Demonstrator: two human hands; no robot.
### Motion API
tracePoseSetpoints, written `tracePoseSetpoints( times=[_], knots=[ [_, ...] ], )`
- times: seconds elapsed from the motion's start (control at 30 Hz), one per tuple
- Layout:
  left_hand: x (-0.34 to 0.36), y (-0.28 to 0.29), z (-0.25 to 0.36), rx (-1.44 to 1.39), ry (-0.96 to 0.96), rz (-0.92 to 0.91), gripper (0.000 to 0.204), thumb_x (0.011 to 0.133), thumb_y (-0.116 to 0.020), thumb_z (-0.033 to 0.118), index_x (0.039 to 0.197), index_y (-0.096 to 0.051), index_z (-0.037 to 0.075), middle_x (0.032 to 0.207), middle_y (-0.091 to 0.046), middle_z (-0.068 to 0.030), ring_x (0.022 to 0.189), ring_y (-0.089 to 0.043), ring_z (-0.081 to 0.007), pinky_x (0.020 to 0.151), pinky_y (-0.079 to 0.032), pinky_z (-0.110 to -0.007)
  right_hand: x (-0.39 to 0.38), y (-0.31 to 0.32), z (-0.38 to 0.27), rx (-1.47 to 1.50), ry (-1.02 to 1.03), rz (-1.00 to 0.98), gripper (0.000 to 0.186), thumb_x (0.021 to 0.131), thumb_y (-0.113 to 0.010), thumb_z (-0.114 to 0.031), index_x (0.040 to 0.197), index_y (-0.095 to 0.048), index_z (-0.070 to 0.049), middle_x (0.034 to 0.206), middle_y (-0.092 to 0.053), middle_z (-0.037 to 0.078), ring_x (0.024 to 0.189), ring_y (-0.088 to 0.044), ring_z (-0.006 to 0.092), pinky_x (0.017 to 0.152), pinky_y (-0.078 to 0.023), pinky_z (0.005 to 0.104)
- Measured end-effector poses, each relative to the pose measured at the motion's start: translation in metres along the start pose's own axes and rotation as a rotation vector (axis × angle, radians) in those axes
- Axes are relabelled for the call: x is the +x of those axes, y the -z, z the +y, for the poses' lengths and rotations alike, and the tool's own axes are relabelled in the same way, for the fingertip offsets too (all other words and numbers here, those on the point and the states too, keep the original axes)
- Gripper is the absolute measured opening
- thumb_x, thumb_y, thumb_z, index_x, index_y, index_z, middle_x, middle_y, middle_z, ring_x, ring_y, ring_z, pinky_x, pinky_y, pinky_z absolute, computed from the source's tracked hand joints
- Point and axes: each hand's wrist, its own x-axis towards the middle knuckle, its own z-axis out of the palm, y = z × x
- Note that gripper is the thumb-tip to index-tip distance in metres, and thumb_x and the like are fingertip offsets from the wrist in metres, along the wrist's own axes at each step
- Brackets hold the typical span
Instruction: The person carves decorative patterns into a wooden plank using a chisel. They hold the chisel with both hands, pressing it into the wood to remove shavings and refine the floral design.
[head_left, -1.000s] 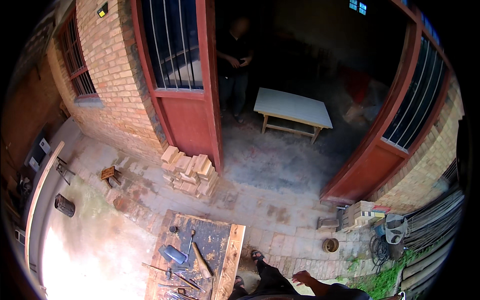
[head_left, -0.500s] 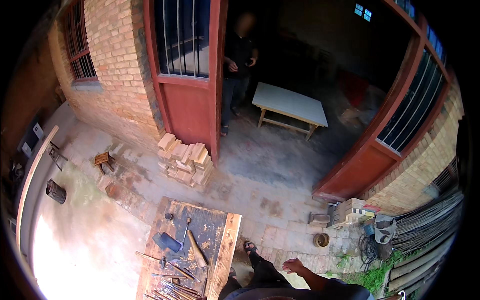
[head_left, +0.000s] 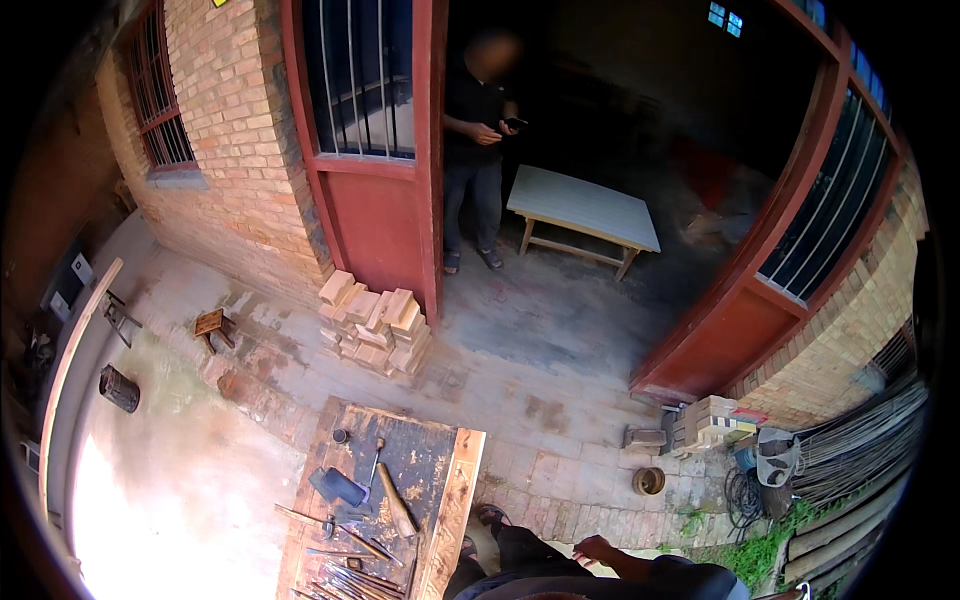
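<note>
My right hand point(head_left: 594, 550) hangs low at the lower edge, right of my legs, above the paved ground. Its fingers are loosely bent and apart, with nothing visible in them. My left hand is out of view. To the left of my legs stands a worn wooden workbench point(head_left: 346, 420) with a dark, scraped top. A hammer point(head_left: 310, 517), a wooden-handled tool point(head_left: 396, 500), a dark blue flat piece point(head_left: 345, 487), a small dark round container point(head_left: 341, 436) and several thin hand tools point(head_left: 355, 580) lie on it. Neither hand touches the bench.
Another person point(head_left: 475, 130) stands in the doorway, a dark phone-like object in one hand, near a low white-topped table point(head_left: 585, 208). Wood blocks point(head_left: 372, 325) are stacked beside the door. A small stool point(head_left: 212, 325), a round tin point(head_left: 648, 481) and coiled cable point(head_left: 742, 498) stand around.
My right hand has moved slightly right and down, its fingers more bent. My foot has shifted back a little. The other person has stepped further into view in the doorway.
</note>
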Motion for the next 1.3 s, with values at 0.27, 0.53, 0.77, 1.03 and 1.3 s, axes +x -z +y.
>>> tracePoseSetpoints(
  times=[0.27, 0.53, 0.77, 1.03, 1.3],
  knots=[
    [-0.008, -0.027, 0.033, 0.041, 0.000, 0.068, 0.049, 0.110, -0.066, 0.037, 0.137, -0.073, -0.004, 0.127, -0.080, -0.0137, 0.115, -0.076, -0.0229, 0.103, -0.058, -0.037, 0.052, -0.015, -0.050, 0.163, 0.211, -0.055, 0.032, 0.100, -0.079, -0.031, 0.119, -0.079, -0.005, 0.105, -0.083, 0.007, 0.094, -0.081, 0.0188, 0.075, -0.067, 0.0384],
    [-0.002, -0.064, 0.054, 0.055, -0.001, 0.067, 0.049, 0.110, -0.066, 0.038, 0.136, -0.073, -0.003, 0.128, -0.080, -0.0132, 0.116, -0.076, -0.0230, 0.104, -0.058, -0.038, 0.070, 0.033, -0.005, 0.153, 0.126, -0.044, 0.031, 0.102, -0.077, -0.032, 0.119, -0.079, -0.005, 0.104, -0.083, 0.008, 0.093, -0.082, 0.0204, 0.074, -0.068, 0.0432],
    [-0.002, -0.078, 0.049, 0.068, 0.010, 0.045, 0.050, 0.110, -0.065, 0.039, 0.136, -0.074, -0.003, 0.129, -0.080, -0.0127, 0.117, -0.075, -0.0230, 0.105, -0.058, -0.038, 0.093, 0.087, 0.041, 0.109, -0.053, -0.012, 0.028, 0.104, -0.074, -0.033, 0.115, -0.077, -0.007, 0.108, -0.082, 0.009, 0.094, -0.079, 0.0242, 0.080, -0.067, 0.0526],
    [-0.005, -0.099, 0.059, 0.089, -0.021, -0.020, 0.050, 0.110, -0.065, 0.040, 0.136, -0.074, -0.002, 0.130, -0.080, -0.0122, 0.118, -0.075, -0.0231, 0.106, -0.057, -0.038, 0.140, 0.270, -0.150, -0.366, 0.438, 0.515, 0.081, 0.090, -0.080, -0.035, 0.161, -0.053, -0.005, 0.122, -0.078, 0.027, 0.112, -0.077, 0.0430, 0.096, -0.063, 0.0501],
    [-0.043, -0.073, 0.047, 0.096, -0.023, 0.089, 0.051, 0.110, -0.065, 0.041, 0.136, -0.075, -0.002, 0.131, -0.080, -0.0117, 0.119, -0.074, -0.0231, 0.107, -0.057, -0.039, -0.029, 0.375, -0.516, -0.158, 1.167, 1.225, 0.085, 0.099, -0.068, -0.021, 0.174, -0.030, -0.009, 0.103, -0.080, 0.013, 0.097, -0.076, 0.0411, 0.091, -0.060, 0.0523]
  ],
)
